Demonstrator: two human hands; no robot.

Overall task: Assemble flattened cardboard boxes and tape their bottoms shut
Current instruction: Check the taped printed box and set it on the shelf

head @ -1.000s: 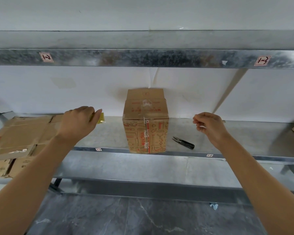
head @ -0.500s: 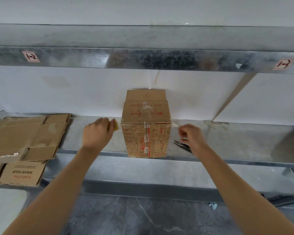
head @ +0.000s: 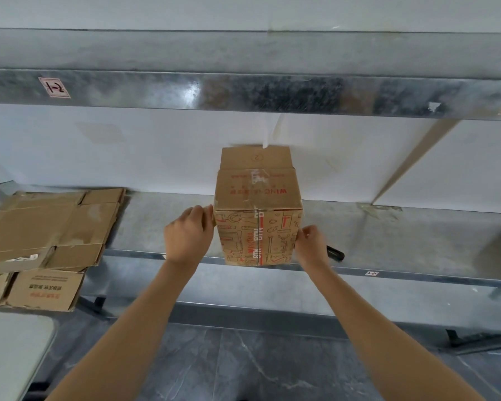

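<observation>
– What's left of the left hand (head: 187,233)?
– Flat boxes (head: 49,227), stacked on the shelf (head: 402,235), well apart from it.
– And the hands?
– Apart, 1 at each side of the box (head: 258,224), which stands upright between them at the shelf's front edge. The left touches its upper left edge with curled fingers. The right hand (head: 311,244) bunches its fingertips at the right edge. Whether either grips anything, I cannot tell.
– Beyond the right hand?
– A black tool (head: 335,253), partly hidden behind it
</observation>
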